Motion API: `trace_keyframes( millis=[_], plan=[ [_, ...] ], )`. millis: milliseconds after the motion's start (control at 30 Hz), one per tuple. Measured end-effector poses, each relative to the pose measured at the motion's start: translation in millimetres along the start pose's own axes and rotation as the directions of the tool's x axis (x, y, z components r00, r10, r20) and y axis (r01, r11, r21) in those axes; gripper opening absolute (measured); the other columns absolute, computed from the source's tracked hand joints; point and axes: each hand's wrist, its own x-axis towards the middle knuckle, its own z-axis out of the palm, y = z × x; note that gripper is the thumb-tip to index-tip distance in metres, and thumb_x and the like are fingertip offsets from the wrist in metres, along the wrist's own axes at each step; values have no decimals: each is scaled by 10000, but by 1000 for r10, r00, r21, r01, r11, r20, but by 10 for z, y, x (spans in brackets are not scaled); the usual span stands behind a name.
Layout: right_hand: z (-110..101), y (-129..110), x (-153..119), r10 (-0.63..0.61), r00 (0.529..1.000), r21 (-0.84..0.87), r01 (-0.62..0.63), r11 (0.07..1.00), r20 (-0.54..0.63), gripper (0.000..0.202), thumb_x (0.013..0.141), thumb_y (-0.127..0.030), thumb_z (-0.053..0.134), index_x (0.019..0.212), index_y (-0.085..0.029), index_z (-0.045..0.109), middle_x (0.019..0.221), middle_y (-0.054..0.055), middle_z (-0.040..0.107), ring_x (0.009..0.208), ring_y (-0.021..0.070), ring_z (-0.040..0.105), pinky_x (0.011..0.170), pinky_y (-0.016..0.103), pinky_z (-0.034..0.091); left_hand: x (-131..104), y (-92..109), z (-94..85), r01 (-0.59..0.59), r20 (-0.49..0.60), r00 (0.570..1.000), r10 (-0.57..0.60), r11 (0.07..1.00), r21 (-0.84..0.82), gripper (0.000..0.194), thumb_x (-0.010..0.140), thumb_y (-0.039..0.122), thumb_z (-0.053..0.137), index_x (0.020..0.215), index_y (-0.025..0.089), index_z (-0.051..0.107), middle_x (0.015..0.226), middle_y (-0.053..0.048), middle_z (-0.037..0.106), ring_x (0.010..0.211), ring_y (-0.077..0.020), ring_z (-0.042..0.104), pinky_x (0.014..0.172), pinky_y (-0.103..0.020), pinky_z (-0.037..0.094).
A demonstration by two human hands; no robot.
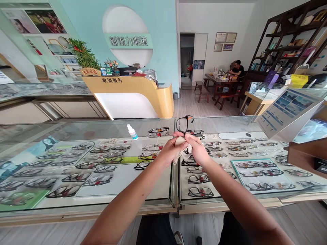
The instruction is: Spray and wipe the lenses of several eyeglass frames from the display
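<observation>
Both hands meet above the glass display case [158,183], near the joint between its two sections. My left hand [171,149] is closed on a pale cloth [179,157] that hangs below the fingers. Against it, my right hand [196,147] grips a pair of black-framed glasses [182,125] with the cloth around its lower part. One lens rim and an orange-marked temple stick up above the fingers; the other lens is mostly hidden by the cloth and hands. A white spray bottle [132,132] with a blue-green label stands on the glass top to the left.
Rows of glasses [200,192] lie inside the case under the glass. A slanted information board [290,110] and a brown box [308,156] are at the right. Beyond are a curved counter [163,102] and a person [238,69] seated at a wooden table.
</observation>
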Motion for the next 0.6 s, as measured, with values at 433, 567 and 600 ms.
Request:
trace_keyframes(
  millis=[433,567,600],
  plan=[
    [-13,-26,-5,-22,999,81,24,996,-27,490,923,-690,821,1175,-278,903,1321,65,860,1223,330,788,1101,453,611,-20,50,-5,7,8,1000,-7,1000,-25,655,584,587,1117,1029,179,862,898,-30,797,856,-193,708,815,-291,530],
    [-46,4,7,-32,998,59,35,998,-48,529,919,-714,824,1239,-300,901,1362,64,853,1252,337,787,1146,484,598,-29,25,17,4,1,1000,-4,998,-64,677,607,569,1117,1107,187,867,977,-54,836,898,-218,751,823,-302,559],
    [-51,4,9,-37,998,50,39,998,-50,543,922,-724,819,1256,-303,898,1359,66,855,1264,341,785,1156,492,595,-28,18,17,4,4,1000,-4,998,-69,681,613,566,1116,1123,189,867,999,-59,844,910,-221,759,828,-303,564]
  ],
)
